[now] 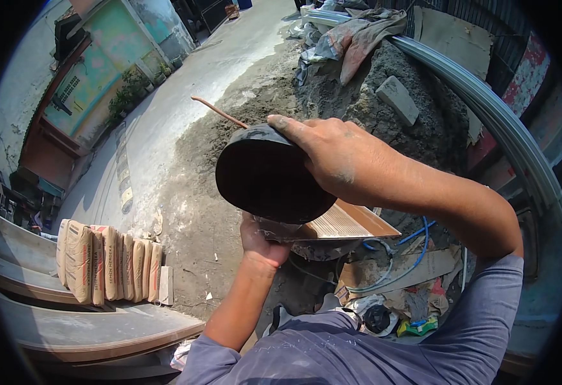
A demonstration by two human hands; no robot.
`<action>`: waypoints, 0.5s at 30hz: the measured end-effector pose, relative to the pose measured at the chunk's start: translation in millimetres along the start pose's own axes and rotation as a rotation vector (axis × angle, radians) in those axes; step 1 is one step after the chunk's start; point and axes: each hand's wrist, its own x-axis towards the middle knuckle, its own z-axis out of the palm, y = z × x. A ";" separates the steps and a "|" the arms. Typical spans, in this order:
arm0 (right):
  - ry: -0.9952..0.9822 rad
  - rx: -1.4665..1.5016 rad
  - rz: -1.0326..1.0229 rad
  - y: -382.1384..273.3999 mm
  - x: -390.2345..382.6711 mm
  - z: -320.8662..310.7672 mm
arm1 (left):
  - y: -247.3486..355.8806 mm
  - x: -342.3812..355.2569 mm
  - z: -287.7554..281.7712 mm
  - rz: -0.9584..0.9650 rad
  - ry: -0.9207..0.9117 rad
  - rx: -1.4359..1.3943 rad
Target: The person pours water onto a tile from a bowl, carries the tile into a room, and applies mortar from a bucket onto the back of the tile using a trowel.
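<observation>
A black bucket point(274, 176) is tilted in front of me, its dark round mouth facing me; I cannot make out its contents. My right hand point(322, 151) is closed over the upper right rim, thumb along the edge. Below the bucket, a brown tile point(358, 221) with a ribbed face sticks out to the right, partly covered. My left hand point(263, 240) comes up from below and is closed around the tile's near left edge, its fingers mostly hidden under the bucket. Behind the bucket pokes a thin brown bent rod point(220, 110).
Wet grey mortar lies on the ground beyond. A sand heap point(383, 70) carries a block point(397, 101) and rags point(358, 38). Bagged cement point(104, 263) stands left near a curved ledge point(101, 330). A blue hose point(425, 240), cardboard and litter lie at right. Long metal profiles point(486, 96) curve along the right.
</observation>
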 end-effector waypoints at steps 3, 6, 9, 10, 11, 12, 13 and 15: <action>0.114 -0.085 -0.069 13.2 -8.5 14.8 | -0.2 -3.3 2.3 -0.025 0.052 -0.036; 0.089 -0.149 0.014 31.5 -16.5 24.7 | 5.0 -6.8 -1.9 0.002 0.072 -0.021; 0.025 -0.259 0.184 68.5 -24.9 47.5 | 10.5 -3.7 -1.0 -0.105 0.084 0.088; 0.016 -0.327 0.267 86.3 -26.8 60.6 | 14.2 -6.5 1.4 -0.096 0.088 0.084; 0.012 -0.312 0.338 108.2 -30.8 73.9 | 16.2 -9.8 7.1 -0.194 0.099 0.183; 0.007 -0.305 0.419 131.1 -37.7 85.5 | 16.5 -10.5 9.9 -0.301 0.103 0.280; 0.006 -0.310 0.415 149.0 -41.8 94.9 | 18.6 -9.0 3.2 -0.320 0.099 0.251; -0.016 -0.221 0.589 179.9 -46.6 114.5 | 22.9 -8.3 -10.7 -0.330 0.064 0.233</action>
